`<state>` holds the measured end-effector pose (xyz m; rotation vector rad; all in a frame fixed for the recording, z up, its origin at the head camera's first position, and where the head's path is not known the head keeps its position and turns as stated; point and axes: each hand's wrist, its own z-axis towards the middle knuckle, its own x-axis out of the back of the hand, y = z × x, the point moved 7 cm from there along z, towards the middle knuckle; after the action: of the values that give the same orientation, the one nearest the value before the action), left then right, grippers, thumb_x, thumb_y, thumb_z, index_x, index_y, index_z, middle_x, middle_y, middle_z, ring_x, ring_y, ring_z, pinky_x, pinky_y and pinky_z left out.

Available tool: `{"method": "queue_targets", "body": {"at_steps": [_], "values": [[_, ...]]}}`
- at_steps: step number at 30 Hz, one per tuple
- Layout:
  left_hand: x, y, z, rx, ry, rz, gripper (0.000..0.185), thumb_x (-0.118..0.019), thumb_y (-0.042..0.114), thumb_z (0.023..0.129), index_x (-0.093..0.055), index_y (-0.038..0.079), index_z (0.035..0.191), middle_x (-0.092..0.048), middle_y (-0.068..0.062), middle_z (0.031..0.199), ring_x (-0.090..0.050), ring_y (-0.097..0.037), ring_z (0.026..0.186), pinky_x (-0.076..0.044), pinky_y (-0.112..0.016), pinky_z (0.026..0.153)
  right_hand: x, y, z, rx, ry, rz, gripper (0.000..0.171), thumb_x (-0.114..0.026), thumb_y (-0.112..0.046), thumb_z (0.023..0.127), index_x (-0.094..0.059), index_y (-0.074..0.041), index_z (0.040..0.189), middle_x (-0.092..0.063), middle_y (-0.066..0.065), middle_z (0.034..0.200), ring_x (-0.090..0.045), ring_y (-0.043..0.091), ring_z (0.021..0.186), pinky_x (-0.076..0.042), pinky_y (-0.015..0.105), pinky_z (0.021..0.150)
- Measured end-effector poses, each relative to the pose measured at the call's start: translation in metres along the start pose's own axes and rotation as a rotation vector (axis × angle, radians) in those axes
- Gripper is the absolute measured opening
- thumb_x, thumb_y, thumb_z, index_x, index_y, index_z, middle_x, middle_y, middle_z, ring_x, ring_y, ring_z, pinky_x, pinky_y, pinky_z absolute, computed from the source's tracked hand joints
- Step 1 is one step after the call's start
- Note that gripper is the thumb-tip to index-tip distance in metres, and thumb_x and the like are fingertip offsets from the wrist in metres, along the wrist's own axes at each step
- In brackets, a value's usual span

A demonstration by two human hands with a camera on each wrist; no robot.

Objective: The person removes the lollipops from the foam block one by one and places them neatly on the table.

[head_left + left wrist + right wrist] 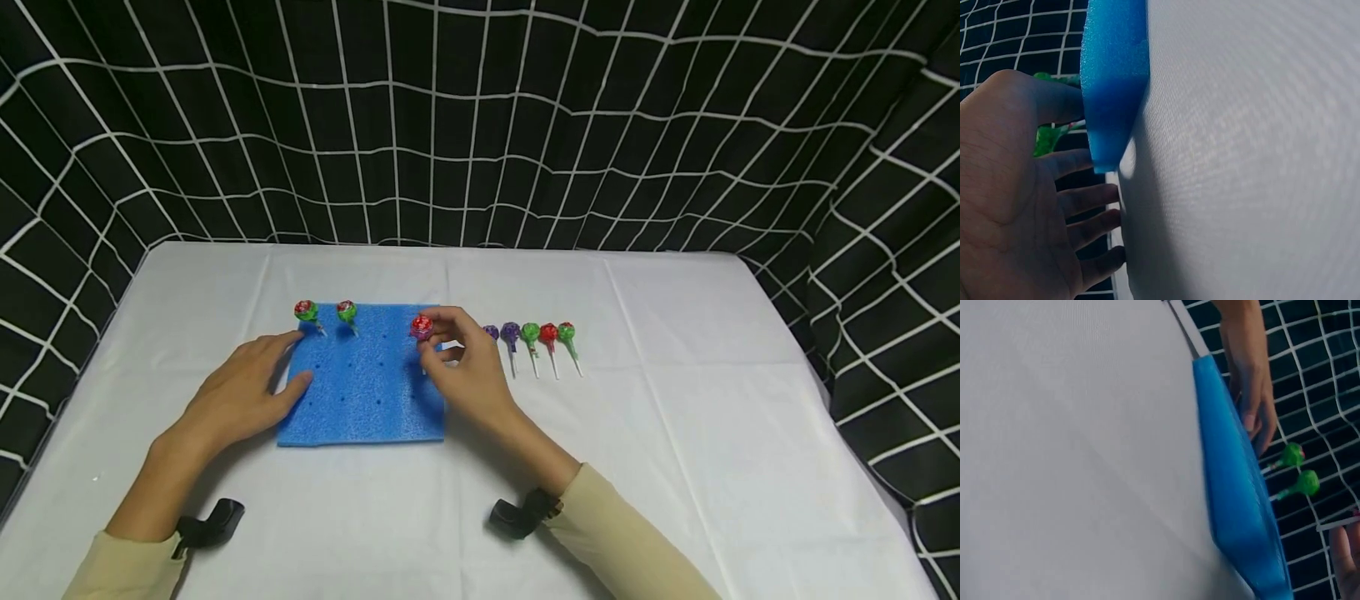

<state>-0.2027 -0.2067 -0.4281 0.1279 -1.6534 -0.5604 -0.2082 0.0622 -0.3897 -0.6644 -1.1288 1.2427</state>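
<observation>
A blue foam block (363,400) dotted with small holes lies on the table. Two green lollipops with red tops, a left one (306,311) and a right one (347,311), stand slightly tilted in its back row. My left hand (238,390) rests against the block's left edge, fingers and thumb extended. Above the block's back right part, my right hand (471,362) pinches a red and purple lollipop (422,327) between thumb and fingers. In the right wrist view its white stick (1338,524) shows apart from the foam.
Right of the block, partly behind my right hand, several lollipops lie in a row on the white tablecloth: purple (511,332), green (531,332) and red (548,332) among them. Black cloth with a white net (480,125) surrounds the table's back and sides.
</observation>
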Motion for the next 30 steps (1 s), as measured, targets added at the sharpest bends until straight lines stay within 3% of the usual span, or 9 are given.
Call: {"method": "queue_targets", "body": {"at_steps": [5, 14, 22, 30], "values": [[0.001, 0.0, 0.0, 0.001, 0.0, 0.001, 0.07, -0.057, 0.041, 0.105, -0.04, 0.002, 0.16, -0.044, -0.03, 0.162, -0.039, -0.053, 0.151, -0.034, -0.072, 0.121, 0.016, 0.008, 0.0, -0.059, 0.018, 0.018, 0.036, -0.067, 0.005, 0.094, -0.065, -0.001, 0.13, -0.075, 0.02, 0.112, -0.072, 0.021, 0.095, -0.062, 0.022, 0.078], [0.0, 0.0, 0.0, 0.002, -0.002, 0.011, 0.07, -0.058, 0.041, 0.105, -0.04, 0.002, 0.16, -0.045, -0.03, 0.161, -0.039, -0.053, 0.151, -0.035, -0.073, 0.121, 0.033, 0.015, -0.004, -0.105, 0.01, -0.029, 0.037, -0.069, 0.005, 0.094, -0.067, -0.002, 0.129, -0.078, 0.019, 0.111, -0.074, 0.029, 0.097, -0.066, 0.035, 0.083], [0.001, 0.001, 0.0, -0.001, -0.001, 0.008, 0.071, -0.058, 0.042, 0.104, -0.04, 0.002, 0.161, -0.046, -0.03, 0.16, -0.041, -0.053, 0.15, -0.036, -0.072, 0.12, 0.045, 0.022, -0.008, -0.094, 0.01, -0.054, 0.036, -0.071, 0.005, 0.093, -0.069, -0.004, 0.127, -0.077, 0.02, 0.108, -0.072, 0.017, 0.091, -0.063, 0.021, 0.077], [0.001, 0.001, 0.0, -0.004, -0.011, 0.0, 0.072, -0.058, 0.043, 0.105, -0.039, 0.002, 0.161, -0.045, -0.03, 0.161, -0.04, -0.053, 0.15, -0.036, -0.072, 0.121, 0.069, 0.026, -0.012, -0.13, 0.062, -0.089, 0.038, -0.071, 0.006, 0.093, -0.066, -0.002, 0.129, -0.075, 0.02, 0.106, -0.07, 0.006, 0.091, -0.061, 0.018, 0.075]]}}
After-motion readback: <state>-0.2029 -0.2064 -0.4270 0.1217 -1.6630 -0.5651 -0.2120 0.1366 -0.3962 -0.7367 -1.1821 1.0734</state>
